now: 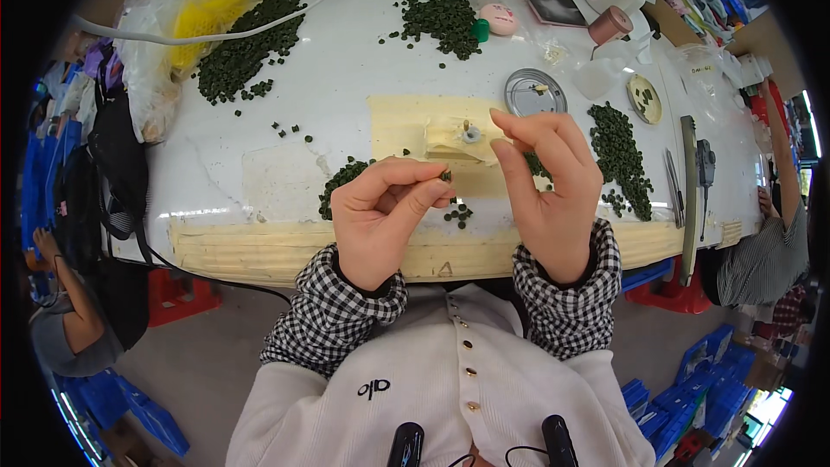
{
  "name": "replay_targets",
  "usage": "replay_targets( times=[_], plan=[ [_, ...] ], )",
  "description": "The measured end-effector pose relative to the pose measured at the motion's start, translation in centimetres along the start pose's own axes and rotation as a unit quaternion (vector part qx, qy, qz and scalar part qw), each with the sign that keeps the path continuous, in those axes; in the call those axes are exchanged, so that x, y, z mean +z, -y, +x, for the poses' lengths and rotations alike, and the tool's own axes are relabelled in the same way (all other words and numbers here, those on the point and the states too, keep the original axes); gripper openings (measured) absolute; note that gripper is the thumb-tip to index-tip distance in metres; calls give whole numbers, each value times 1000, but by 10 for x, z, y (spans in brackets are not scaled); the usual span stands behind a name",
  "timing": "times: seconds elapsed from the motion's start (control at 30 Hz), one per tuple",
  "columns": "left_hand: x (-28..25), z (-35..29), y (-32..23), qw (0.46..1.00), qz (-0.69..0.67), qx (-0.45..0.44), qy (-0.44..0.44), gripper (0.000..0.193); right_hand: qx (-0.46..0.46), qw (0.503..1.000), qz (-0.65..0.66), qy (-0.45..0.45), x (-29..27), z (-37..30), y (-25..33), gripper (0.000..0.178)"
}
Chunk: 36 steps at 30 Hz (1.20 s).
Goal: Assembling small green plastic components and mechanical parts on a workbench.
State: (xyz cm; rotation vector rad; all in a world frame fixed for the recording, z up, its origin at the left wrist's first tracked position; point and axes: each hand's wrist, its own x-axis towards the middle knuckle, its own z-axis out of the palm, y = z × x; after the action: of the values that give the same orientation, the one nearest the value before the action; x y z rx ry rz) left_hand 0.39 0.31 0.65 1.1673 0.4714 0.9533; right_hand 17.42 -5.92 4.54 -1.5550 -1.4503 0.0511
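My left hand [385, 216] pinches a small dark green piece [446, 176] between thumb and fingertips, above the near part of the table. My right hand [553, 186] is raised to the right with thumb and forefinger apart; I see nothing between them. Between and beyond the hands sits a small block wrapped in cream tape [445, 140], with a small metal fitting [471, 135] on its top. Small dark green pieces [458, 214] lie loose just right of my left hand. Another pile of these pieces [341, 182] is partly hidden behind my left hand.
Bigger piles of dark green pieces lie at the far left [251, 43], far middle [441, 24] and right [618, 156]. A round metal lid [535, 93] stands beyond my right hand. A white cable [233, 35] crosses the far left. Tweezers [673, 186] lie right. Other people work at both sides.
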Motion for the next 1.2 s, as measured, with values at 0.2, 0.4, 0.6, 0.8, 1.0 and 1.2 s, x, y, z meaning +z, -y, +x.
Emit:
replay_targets(
  times=[0.2,0.4,0.6,0.8,1.0,1.2],
  plan=[
    [0,0,0,1000,16,4,0,17,-53,994,-87,36,12,18,-11,17],
    [0,0,-1,1000,23,9,0,17,-61,994,-89,29,15,18,-13,12],
    [0,0,1,1000,23,14,5,18,-101,990,-25,-99,-13,19,15,12],
    [2,1,-1,1000,20,14,8,19,-12,977,211,6,3,9,13,10],
    [2,1,0,1000,11,21,13,20,27,973,198,118,-5,10,18,12],
    [1,1,0,999,18,21,19,20,17,974,187,129,-6,11,17,11]
  ],
)
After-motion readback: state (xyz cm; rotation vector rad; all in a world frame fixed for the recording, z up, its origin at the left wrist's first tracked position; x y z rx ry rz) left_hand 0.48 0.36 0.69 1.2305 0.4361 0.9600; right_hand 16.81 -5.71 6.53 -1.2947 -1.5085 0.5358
